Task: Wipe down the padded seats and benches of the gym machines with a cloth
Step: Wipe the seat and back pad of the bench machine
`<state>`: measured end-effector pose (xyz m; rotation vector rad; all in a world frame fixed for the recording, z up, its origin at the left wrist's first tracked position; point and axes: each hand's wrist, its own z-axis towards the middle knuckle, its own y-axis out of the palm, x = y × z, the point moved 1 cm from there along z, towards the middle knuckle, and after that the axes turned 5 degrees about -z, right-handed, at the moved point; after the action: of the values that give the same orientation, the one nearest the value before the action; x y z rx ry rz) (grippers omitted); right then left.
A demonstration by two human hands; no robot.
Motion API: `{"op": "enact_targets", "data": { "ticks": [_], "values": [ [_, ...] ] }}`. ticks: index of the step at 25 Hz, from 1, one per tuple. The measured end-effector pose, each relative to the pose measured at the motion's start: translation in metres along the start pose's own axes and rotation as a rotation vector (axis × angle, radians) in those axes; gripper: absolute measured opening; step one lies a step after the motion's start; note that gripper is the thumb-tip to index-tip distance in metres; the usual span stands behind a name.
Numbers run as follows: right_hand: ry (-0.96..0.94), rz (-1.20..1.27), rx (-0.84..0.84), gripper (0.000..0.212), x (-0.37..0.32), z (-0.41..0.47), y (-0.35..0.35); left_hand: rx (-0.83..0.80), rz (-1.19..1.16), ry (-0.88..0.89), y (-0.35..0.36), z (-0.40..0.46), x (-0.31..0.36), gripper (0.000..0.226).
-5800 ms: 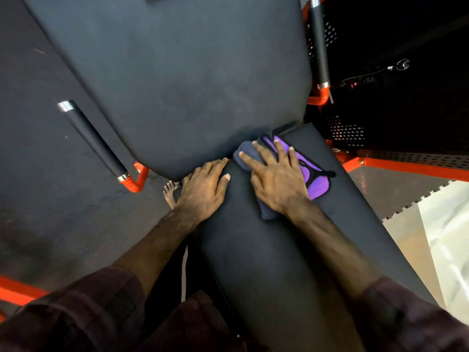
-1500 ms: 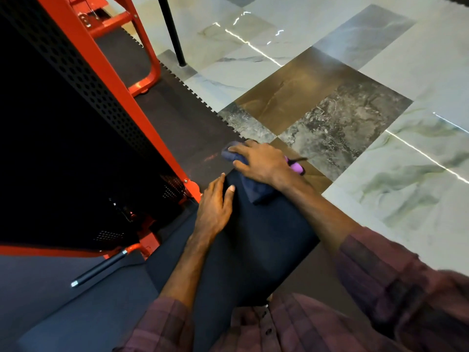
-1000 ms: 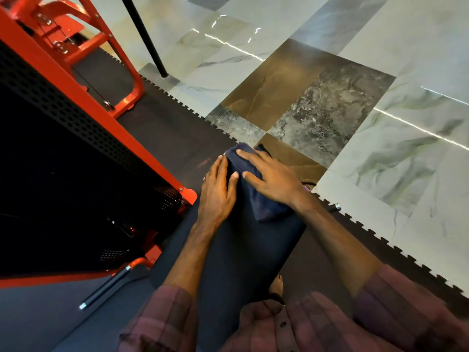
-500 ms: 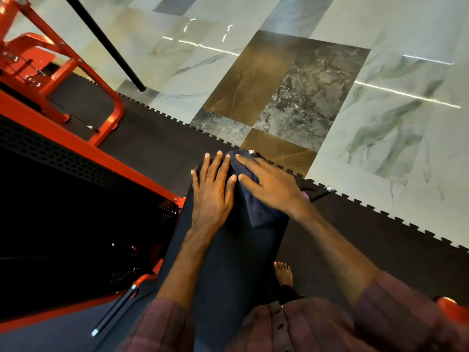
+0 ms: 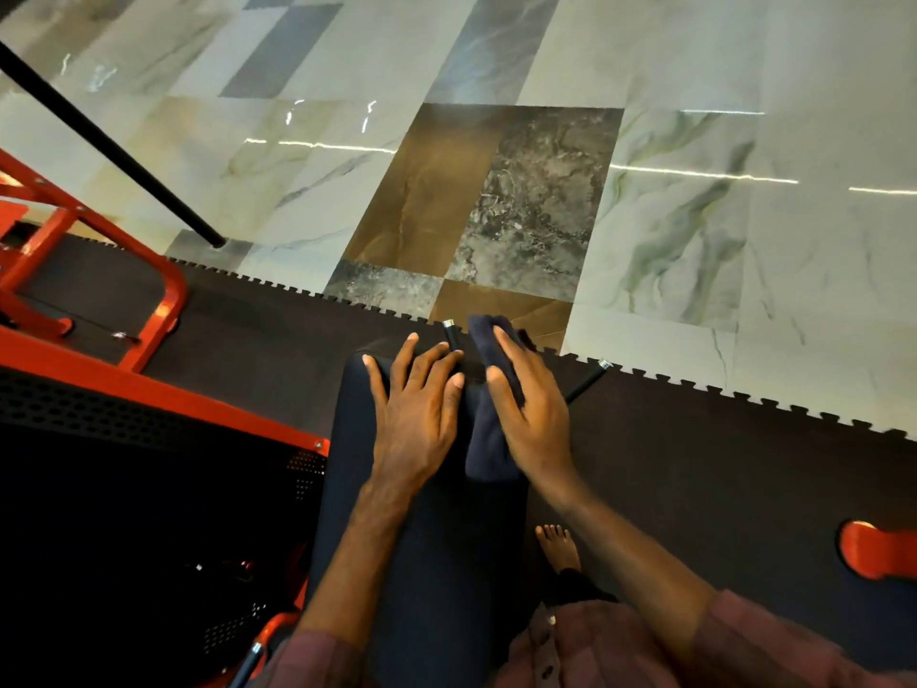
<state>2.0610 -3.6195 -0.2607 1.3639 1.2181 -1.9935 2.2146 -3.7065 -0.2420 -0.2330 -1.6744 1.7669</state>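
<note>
- I am looking down at a gym floor: pale marble tiles [image 5: 694, 67] are giving way to a dark rubber mat [image 5: 694, 464] with a toothed edge, and a red machine frame [image 5: 163, 394] is standing off to my left.
- A long black padded bench [image 5: 436, 563] is running away from me down the middle.
- My left hand [image 5: 414, 419] is lying flat on the pad, fingers straight and spread, gripping nothing.
- My right hand [image 5: 531, 414] is pressing a dark cloth [image 5: 489, 439] onto the bench's far right edge with straight fingers; I am not pinching it.
- The cloth is looking soft, light and limp; I judge it will bunch, so a flat palm over its middle is suiting it best.
- The pad is looking smooth and firm.
- A bare foot [image 5: 558, 546] is showing beside the bench.
</note>
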Motion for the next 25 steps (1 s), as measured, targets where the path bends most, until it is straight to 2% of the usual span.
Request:
{"op": "enact_targets", "data": {
  "ticks": [3, 7, 10, 12, 15, 18, 19, 22, 23, 25],
  "values": [
    [0.058, 0.104, 0.049, 0.061, 0.014, -0.07, 0.009, 0.016, -0.037, 0.003, -0.001, 0.0, 0.001, 0.046],
    [0.173, 0.129, 0.056, 0.059, 0.0, -0.04, 0.005, 0.045, -0.053, 0.0, 0.0, -0.002, 0.004, 0.047],
    [0.163, 0.104, 0.101, 0.061, -0.005, -0.052, 0.012, 0.05, -0.065, -0.004, 0.003, -0.005, 0.004, 0.049],
    [0.2, 0.047, 0.037, 0.068, 0.008, -0.102, 0.019, 0.059, -0.062, 0.014, 0.005, -0.011, 0.006, 0.05],
    [0.371, 0.184, -0.119, 0.072, 0.024, -0.131, 0.021, 0.066, -0.049, 0.071, 0.009, -0.026, 0.014, 0.052],
    [0.333, 0.228, -0.028, 0.071, 0.022, -0.097, 0.018, 0.084, -0.065, 0.084, 0.016, -0.044, 0.017, 0.056],
    [0.299, 0.196, -0.009, 0.071, 0.02, -0.095, 0.02, 0.089, -0.069, 0.074, 0.02, -0.05, 0.017, 0.058],
    [0.2, -0.22, -0.032, 0.071, 0.035, -0.137, 0.021, 0.097, -0.085, 0.035, 0.029, -0.071, 0.02, 0.061],
    [0.157, -0.287, -0.06, 0.073, 0.044, -0.156, 0.02, 0.096, -0.092, 0.023, 0.032, -0.078, 0.02, 0.061],
    [0.166, -0.217, -0.126, 0.079, 0.054, -0.164, 0.021, 0.089, -0.097, -0.011, 0.038, -0.094, 0.02, 0.062]
  ]
}}
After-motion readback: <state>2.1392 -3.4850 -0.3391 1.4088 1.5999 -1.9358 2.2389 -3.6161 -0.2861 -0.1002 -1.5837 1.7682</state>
